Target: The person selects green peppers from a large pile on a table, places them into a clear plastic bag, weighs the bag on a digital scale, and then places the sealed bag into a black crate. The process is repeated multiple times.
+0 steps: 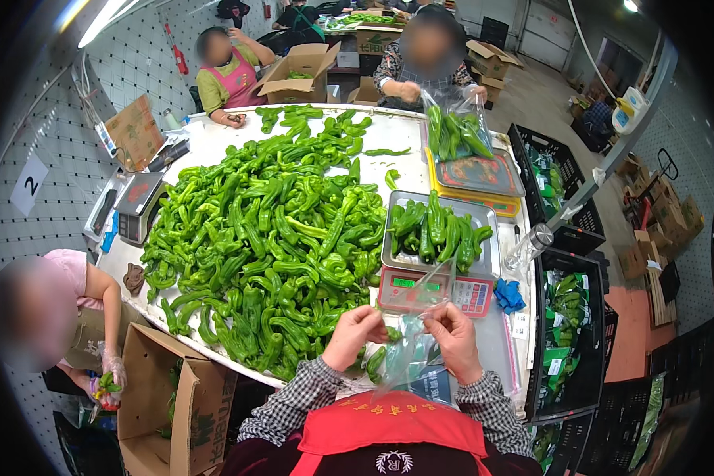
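My right hand (454, 340) pinches a clear plastic bag (413, 348) with green print, in front of my red apron. At the bag's other side, the bent fingertips of my left hand (357, 338) hold its edge. Just beyond my hands stands a red digital scale (387, 290) with a lit display and keypad. On it rests a steel tray (491, 262) of long green peppers (436, 226). A large heap of green peppers (273, 238) covers the white table (413, 140) to the left of the tray. One loose pepper (375, 363) lies beneath my left hand.
Across the table a person holds a clear bag of peppers (452, 134) over a yellow scale (506, 205). Black crates (595, 381) with packed bags line the right edge, near a glass bottle (526, 247) and blue crumpled film (509, 296). A cardboard box (149, 404) stands lower left.
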The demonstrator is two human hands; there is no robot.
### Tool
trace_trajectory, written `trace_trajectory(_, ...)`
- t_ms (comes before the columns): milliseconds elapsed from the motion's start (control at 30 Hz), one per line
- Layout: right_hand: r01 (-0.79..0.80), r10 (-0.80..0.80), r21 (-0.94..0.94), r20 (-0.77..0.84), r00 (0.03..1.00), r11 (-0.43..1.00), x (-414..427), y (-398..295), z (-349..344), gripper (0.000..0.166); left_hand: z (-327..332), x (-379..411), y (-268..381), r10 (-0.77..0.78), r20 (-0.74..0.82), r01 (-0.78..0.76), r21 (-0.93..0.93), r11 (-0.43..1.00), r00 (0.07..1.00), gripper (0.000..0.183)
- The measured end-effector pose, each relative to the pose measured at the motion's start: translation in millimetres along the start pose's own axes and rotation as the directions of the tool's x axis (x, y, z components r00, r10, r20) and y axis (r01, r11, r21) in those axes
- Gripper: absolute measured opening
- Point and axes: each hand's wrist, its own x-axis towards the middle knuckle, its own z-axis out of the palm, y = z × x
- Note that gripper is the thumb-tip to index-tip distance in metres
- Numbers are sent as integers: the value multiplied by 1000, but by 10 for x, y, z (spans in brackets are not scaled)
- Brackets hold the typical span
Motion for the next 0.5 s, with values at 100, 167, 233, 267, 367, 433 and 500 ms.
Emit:
trace_trajectory(100,76,-77,20,73,994,997,-22,-70,79,9,-183,65,84,-25,-149,28,15,1000,989,15)
trace_trajectory(167,121,-124,28,97,988,992,21,-80,162,14,-209,55,189,1,-85,18,215,977,996,11)
trace_trajectory(233,146,-151,39,180,972,988,79,-14,196,13,-250,63,285,-4,44,-13,384,923,999,11)
trace_trajectory(267,41,-52,62,191,980,997,53,-58,224,10,-288,60,374,115,-22,-93,439,893,993,10)
trace_trajectory(367,135,-138,131,18,990,982,27,-124,222,7,-267,-94,1083,740,-277,-446,652,613,612,6)
trace_trajectory(433,92,-90,155,-21,996,984,66,-45,134,7,39,-492,1473,859,-283,-390,799,457,428,7)
trace_trajectory(500,33,-33,46,-6,999,998,114,107,67,8,326,-676,1462,961,53,-431,900,72,271,12)
